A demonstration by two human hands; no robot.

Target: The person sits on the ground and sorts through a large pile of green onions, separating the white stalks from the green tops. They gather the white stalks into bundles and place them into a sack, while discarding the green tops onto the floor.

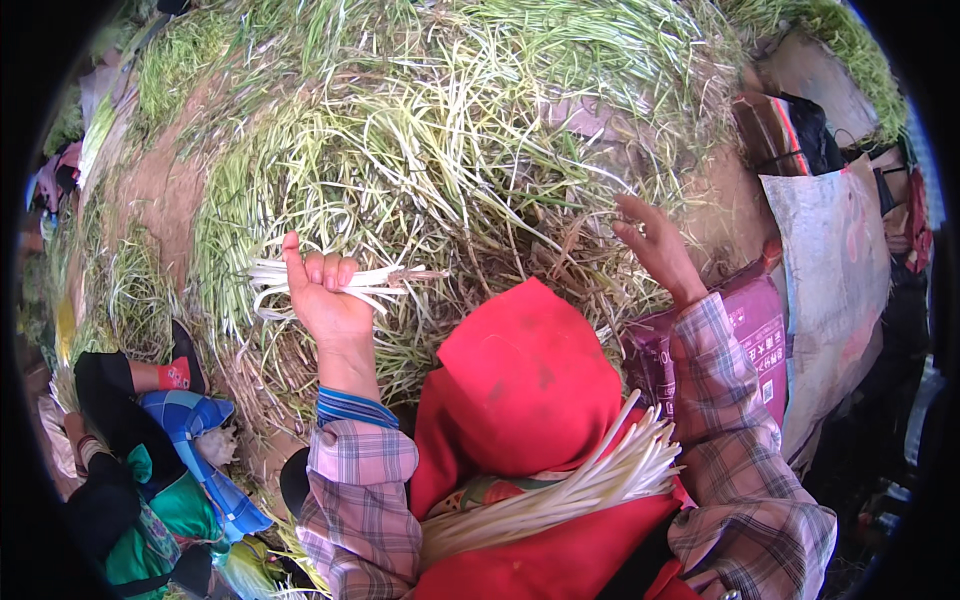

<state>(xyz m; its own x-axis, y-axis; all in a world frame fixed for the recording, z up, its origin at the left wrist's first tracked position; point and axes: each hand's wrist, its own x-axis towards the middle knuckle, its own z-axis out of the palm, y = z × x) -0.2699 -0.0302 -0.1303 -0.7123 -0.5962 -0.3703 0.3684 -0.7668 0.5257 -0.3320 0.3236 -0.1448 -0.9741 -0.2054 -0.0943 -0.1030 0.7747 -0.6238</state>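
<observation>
My left hand [328,289] is closed around a small bunch of white plant stalks [375,282], with a brownish dry tip sticking out on the right. To the right, my right hand [651,236] hovers by the edge of the heap, fingers apart, with nothing visible in them. Before me spreads a large heap of long green and pale stalks [420,165]. A thicker bundle of white stalks [592,487] rests across my lap, on red cloth [532,375] that covers my legs.
At my right stand a purple printed package [761,322] bearing writing and a whitish woven sack [832,247]. A co-worker [135,465] sits close on my left, a foot near the heap. Bare brown ground [165,187] shows at the upper left.
</observation>
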